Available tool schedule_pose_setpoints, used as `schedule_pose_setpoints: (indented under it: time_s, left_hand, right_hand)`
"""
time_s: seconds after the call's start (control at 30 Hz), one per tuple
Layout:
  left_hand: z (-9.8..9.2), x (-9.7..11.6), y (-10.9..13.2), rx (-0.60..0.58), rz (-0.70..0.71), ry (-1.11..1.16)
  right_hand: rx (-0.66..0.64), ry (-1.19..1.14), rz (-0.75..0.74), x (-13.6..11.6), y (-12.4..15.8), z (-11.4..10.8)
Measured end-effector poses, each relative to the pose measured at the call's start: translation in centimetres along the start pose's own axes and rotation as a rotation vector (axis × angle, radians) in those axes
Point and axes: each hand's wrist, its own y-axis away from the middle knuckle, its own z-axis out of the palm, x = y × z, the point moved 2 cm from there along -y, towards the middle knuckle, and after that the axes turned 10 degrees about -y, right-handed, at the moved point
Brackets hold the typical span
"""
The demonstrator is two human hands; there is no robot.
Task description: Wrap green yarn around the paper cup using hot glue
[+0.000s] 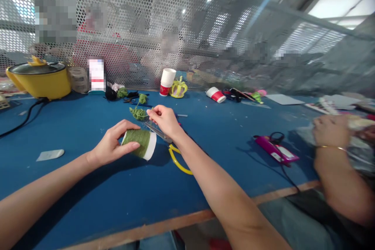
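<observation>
My left hand (118, 142) grips a paper cup (150, 146) that lies tilted on its side in the air just over the table. Green yarn (137, 140) is wound around most of the cup, leaving a white band bare at the right end. Above it, my right hand (164, 119) pinches a strand of the green yarn between thumb and fingers. Loose green yarn (138, 113) lies on the table just beyond. Scissors with yellow handles (178, 162) rest beneath my right forearm, blades pointing toward the cup and partly hidden.
A yellow electric pot (49, 82) stands at the back left, near a lit phone (96, 75). White-and-red paper cups (166, 82) and a yellow crown-shaped object (178, 88) stand by the mesh partition. A purple device (275, 149) with a cord lies right, beside a co-worker's hand (332, 131).
</observation>
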Motion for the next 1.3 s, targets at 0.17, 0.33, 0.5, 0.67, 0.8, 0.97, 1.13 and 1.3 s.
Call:
schedule_pose_setpoints:
  time_s: [0.17, 0.33, 0.5, 0.67, 0.8, 0.97, 1.13, 1.3]
  left_hand:
    - [-0.1, -0.1, 0.1, 0.053, 0.034, 0.017]
    - [-0.3, -0.1, 0.0, 0.105, 0.045, 0.008]
    - [-0.4, 0.2, 0.0, 0.13, 0.015, 0.036]
    - [-0.2, 0.2, -0.1, 0.154, -0.171, 0.148]
    - [-0.1, 0.1, -0.1, 0.183, -0.227, 0.201]
    - [-0.1, 0.1, -0.1, 0.169, -0.198, 0.232]
    - [-0.2, 0.0, -0.1, 0.158, -0.126, 0.233]
    - [-0.5, 0.2, -0.2, 0.157, -0.038, 0.178]
  right_hand:
    - [-0.022, 0.01, 0.045, 0.0, 0.3, 0.4]
    - [-0.061, -0.042, 0.105, 0.4, 0.5, 1.0]
    - [-0.108, -0.088, 0.218, 0.6, 0.8, 1.4]
    - [-0.107, -0.194, 0.346, 0.5, 1.1, 1.8]
    - [-0.102, -0.275, 0.375, 0.5, 1.2, 2.1]
    - [-0.118, -0.293, 0.408, 0.8, 1.2, 2.2]
    - [-0.121, -0.231, 0.393, 0.5, 1.2, 2.0]
    - [-0.147, -0.178, 0.353, 0.5, 1.2, 1.9]
